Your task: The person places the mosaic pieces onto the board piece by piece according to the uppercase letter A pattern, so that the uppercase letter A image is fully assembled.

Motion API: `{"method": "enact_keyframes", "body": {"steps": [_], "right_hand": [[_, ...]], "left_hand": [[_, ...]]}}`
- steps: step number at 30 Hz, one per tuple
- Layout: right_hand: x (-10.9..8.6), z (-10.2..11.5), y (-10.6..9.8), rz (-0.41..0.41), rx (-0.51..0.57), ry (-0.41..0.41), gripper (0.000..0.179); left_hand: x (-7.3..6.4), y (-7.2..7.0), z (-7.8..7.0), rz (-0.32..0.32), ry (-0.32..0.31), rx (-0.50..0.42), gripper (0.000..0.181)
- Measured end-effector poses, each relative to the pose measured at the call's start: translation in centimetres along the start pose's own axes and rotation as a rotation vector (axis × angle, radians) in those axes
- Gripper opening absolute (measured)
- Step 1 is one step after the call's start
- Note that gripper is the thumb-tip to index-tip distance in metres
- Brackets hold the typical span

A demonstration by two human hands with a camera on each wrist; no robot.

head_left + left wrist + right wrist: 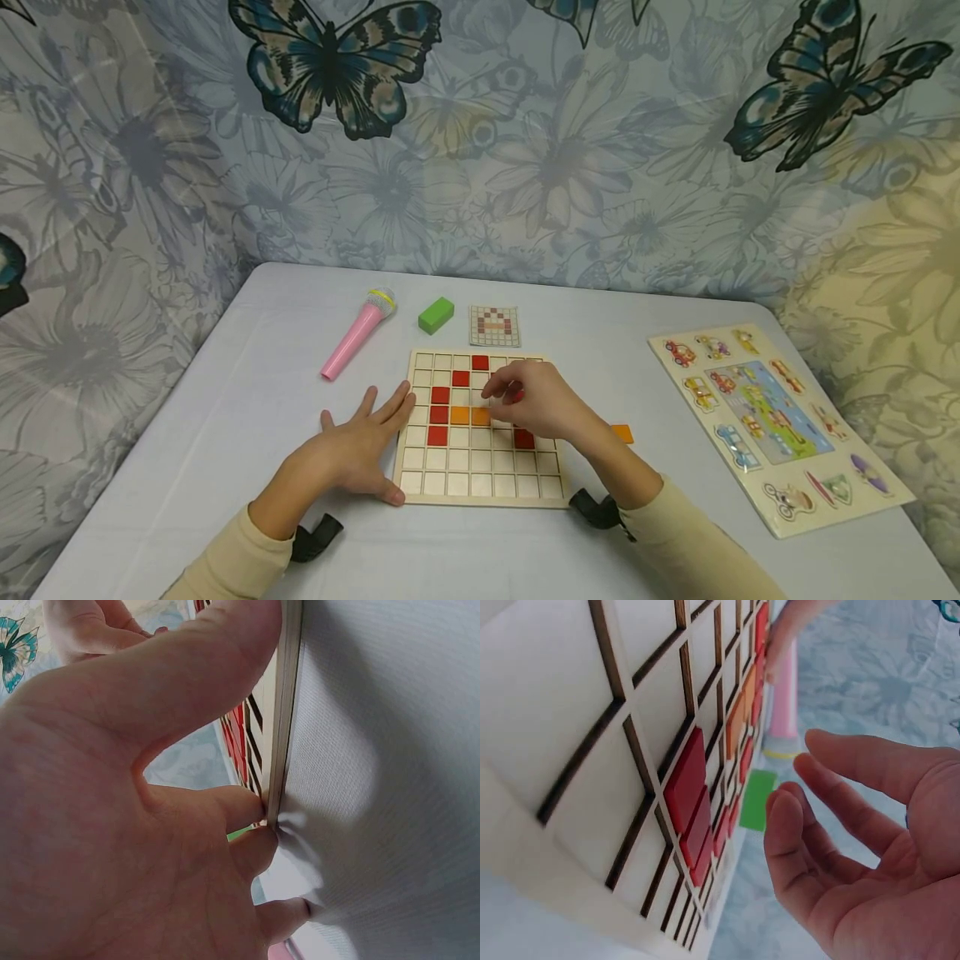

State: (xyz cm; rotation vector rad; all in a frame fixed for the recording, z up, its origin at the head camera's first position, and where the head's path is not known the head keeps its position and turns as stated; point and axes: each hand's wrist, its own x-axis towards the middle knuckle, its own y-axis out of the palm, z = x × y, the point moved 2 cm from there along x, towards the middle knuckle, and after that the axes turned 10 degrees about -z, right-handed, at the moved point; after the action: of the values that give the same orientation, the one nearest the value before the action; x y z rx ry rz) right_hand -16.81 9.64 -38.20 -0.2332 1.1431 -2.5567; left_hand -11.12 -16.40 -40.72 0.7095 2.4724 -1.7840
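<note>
A wooden grid board lies flat, with red tiles and two orange tiles set in some of its squares. Along its left edge my left hand rests with fingers spread, the thumb by the near corner and fingertips against the side. My right hand hovers over the right half, fingers bent loosely and hiding some squares. In the right wrist view, a gap shows between the thumb and fingers, with nothing held. A loose orange tile lies right of the board, partly behind the right forearm.
Behind the board lie a pink toy microphone, a green block and a small grid pattern card. A picture puzzle board lies on the right of the white-covered table. Butterfly-print fabric hangs behind.
</note>
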Motion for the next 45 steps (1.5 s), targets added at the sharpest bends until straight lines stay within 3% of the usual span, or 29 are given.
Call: {"method": "enact_keyframes", "body": {"steps": [34, 45], "right_hand": [[-3.5, -5.3, -5.7, -0.048, -0.01, -0.006, 0.025], [-5.0, -7.5, -7.0, -0.025, 0.01, 0.1, 0.026]], "left_hand": [[0.0, -0.1, -0.1, 0.001, -0.006, -0.007, 0.133], [0.0, -0.1, -0.1, 0.004, -0.008, -0.012, 0.133]]}}
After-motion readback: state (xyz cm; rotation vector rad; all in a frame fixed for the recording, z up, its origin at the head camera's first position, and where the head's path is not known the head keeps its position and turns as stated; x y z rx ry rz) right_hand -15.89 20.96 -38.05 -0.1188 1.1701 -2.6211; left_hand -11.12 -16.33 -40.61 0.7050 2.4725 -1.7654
